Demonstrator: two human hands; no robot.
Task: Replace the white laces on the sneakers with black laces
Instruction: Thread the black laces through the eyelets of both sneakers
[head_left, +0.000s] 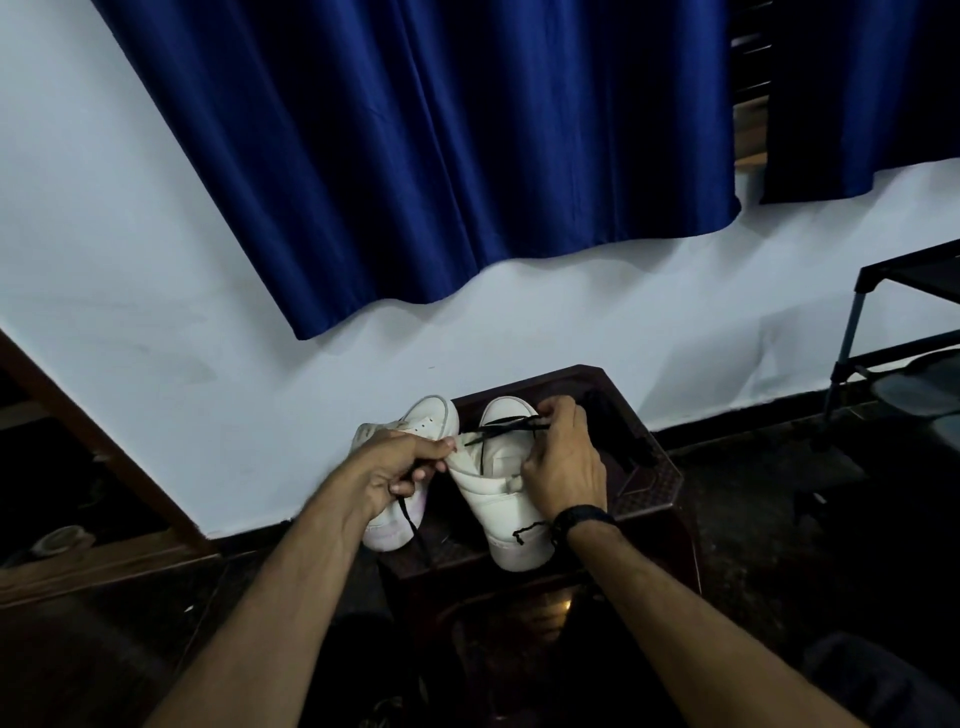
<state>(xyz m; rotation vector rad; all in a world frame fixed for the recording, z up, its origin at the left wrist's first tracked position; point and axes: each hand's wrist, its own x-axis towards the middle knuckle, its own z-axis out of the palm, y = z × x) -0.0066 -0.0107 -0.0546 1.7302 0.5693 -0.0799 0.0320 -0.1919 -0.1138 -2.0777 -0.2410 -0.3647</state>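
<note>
Left hand (400, 470) reaches in from the lower left, fingers curled, pinching one end of the black lace (506, 427) at the inner edge of the right sneaker (501, 483). Left sneaker (410, 467) lies partly under this hand, toe toward the wall. Both white sneakers stand on the dark tabletop (649, 483), long axes running away from the person. Right hand (563, 467), wearing a dark wristband (582, 519), pinches the lace's other end above the right sneaker's front eyelets.
</note>
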